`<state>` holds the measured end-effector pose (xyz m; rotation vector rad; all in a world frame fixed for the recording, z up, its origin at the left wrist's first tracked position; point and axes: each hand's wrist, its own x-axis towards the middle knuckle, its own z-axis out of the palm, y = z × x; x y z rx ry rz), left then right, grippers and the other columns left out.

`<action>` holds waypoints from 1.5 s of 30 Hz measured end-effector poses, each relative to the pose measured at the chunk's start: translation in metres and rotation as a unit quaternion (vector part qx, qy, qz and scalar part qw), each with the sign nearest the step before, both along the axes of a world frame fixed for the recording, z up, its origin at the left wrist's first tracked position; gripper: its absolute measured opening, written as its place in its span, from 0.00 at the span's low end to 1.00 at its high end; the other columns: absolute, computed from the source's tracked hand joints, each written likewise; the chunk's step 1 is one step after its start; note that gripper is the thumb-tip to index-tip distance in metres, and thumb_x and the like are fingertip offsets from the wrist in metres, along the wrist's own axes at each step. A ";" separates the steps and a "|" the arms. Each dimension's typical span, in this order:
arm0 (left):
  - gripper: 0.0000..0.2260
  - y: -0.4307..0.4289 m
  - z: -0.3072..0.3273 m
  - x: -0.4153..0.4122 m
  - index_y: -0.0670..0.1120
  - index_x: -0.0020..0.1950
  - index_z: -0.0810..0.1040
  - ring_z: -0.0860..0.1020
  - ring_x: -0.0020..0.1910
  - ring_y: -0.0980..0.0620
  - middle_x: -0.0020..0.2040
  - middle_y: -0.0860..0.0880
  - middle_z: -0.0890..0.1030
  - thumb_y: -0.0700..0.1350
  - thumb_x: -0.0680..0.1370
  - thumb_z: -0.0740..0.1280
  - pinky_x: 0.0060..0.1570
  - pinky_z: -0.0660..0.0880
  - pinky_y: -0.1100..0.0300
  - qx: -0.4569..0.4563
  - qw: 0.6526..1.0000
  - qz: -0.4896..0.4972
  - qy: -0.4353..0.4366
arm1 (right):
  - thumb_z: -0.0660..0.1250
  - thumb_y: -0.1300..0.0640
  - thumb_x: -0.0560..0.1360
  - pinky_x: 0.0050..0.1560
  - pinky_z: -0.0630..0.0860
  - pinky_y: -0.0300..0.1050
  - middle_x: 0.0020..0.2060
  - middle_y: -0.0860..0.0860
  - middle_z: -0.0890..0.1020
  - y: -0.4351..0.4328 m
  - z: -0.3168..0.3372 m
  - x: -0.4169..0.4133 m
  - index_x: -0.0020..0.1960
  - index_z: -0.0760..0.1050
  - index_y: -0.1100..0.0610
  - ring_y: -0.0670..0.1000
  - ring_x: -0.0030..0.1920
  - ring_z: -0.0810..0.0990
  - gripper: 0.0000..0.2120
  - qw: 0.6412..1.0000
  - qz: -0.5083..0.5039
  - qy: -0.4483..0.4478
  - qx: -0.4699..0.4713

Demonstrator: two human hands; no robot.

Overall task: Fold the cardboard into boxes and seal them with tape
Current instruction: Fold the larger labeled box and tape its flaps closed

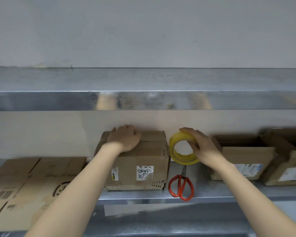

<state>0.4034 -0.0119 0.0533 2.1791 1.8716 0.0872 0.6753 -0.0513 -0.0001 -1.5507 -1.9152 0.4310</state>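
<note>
Well, the person has both bare arms stretched out over a steel table [229, 190]. The left hand [125, 137] lies palm-down on the top of a closed cardboard box [143, 166] and grips nothing, with its fingers reaching toward the far edge. The box stands upright in the middle of the table. It has two white labels on its near face, and its bottom right corner is torn.

At the box's 3 o'clock, the right hand [203, 147] is clamped on a tape roll [181, 159]. The thumb is over the top and the fingers go through the core. The roll is yellowish and stands on edge with its hole facing me, just beside the box's upper right edge. I cannot tell whether the two touch.

At the roll's 6 o'clock, red-handled scissors [183, 175] lie flat on the table, blades pointing away, just beside the box's right side.

At the box's 9 o'clock lies a spread of flattened cardboard [32, 182], printed side up. Out past the right hand at 3 o'clock stand two open boxes [246, 161] side by side, their flaps up. At 12 o'clock a metal shelf [143, 100] runs along the pale wall [143, 31].
</note>
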 end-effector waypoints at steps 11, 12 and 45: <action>0.32 0.009 -0.024 0.003 0.58 0.79 0.49 0.47 0.79 0.48 0.80 0.49 0.52 0.69 0.78 0.44 0.75 0.39 0.43 -0.002 0.999 -0.029 0.039 | 0.63 0.57 0.80 0.54 0.76 0.47 0.58 0.47 0.76 -0.008 -0.014 -0.004 0.65 0.63 0.36 0.50 0.56 0.77 0.21 0.995 -0.016 0.081 -0.057; 0.31 0.010 -0.026 0.002 0.57 0.79 0.48 0.46 0.79 0.48 0.80 0.50 0.50 0.69 0.78 0.43 0.75 0.38 0.43 -0.004 0.999 -0.032 0.043 | 0.63 0.57 0.81 0.53 0.76 0.46 0.57 0.47 0.77 -0.009 -0.015 -0.005 0.66 0.63 0.38 0.50 0.55 0.77 0.21 0.995 -0.014 0.079 -0.065; 0.13 0.060 0.007 0.092 0.52 0.51 0.77 0.75 0.53 0.52 0.49 0.54 0.77 0.60 0.78 0.63 0.57 0.72 0.55 -0.158 0.940 -0.289 -0.089 | 0.67 0.53 0.78 0.48 0.74 0.45 0.56 0.55 0.73 0.008 -0.023 -0.008 0.67 0.67 0.54 0.54 0.50 0.76 0.19 0.980 -0.153 0.099 -0.079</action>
